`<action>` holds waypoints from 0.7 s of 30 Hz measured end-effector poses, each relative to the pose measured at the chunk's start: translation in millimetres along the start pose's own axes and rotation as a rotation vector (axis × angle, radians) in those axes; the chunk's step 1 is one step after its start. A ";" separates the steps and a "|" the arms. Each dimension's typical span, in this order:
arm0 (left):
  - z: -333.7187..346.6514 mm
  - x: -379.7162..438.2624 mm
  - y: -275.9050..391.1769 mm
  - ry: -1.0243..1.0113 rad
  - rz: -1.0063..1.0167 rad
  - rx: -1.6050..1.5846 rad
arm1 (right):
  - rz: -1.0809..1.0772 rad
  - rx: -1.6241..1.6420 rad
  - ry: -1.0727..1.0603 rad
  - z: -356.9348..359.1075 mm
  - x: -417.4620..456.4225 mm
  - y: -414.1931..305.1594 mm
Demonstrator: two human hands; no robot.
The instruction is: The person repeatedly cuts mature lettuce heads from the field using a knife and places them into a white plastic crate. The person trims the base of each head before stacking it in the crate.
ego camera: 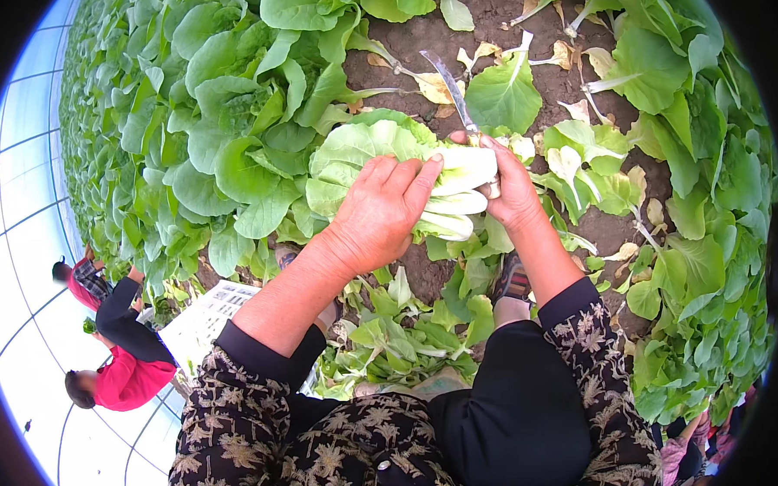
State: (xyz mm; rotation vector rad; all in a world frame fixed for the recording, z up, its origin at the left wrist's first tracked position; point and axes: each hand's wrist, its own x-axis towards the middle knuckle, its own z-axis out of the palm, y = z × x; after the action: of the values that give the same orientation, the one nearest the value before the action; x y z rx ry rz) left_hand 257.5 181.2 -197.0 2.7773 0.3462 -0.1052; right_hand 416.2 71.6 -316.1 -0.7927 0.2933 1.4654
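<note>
A leafy head of Chinese cabbage (460, 168) lies sideways between my hands, its pale stalk end to the right. My left hand (390, 207) grips it from above, fingers spread over the green leaves and white ribs. In my right hand (512, 186), at the stalk end, is a knife (449, 83) with a narrow curved blade. The blade points up and away to the left, over the soil. Its handle is mostly hidden by my fingers. My right thumb and fingers also touch the base of the cabbage.
Dense cabbage plants (225, 118) stand on the left, more leaves (696, 211) on the right. Cut leaves (398, 341) and yellowed ones litter the soil (420, 270) around my feet. A white crate (210, 313) stands at left, near two people (132, 378) in red tops. Others are at lower right.
</note>
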 end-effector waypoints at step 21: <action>-40.1 96.9 -174.8 -0.869 -0.451 0.449 | -0.105 -0.879 0.079 15.0 36.9 8.0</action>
State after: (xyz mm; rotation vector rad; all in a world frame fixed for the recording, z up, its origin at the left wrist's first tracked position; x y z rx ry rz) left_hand 308.8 376.2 -226.8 2.6547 0.7527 -1.5871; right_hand 409.0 108.8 -330.8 -1.5384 -0.3689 1.4503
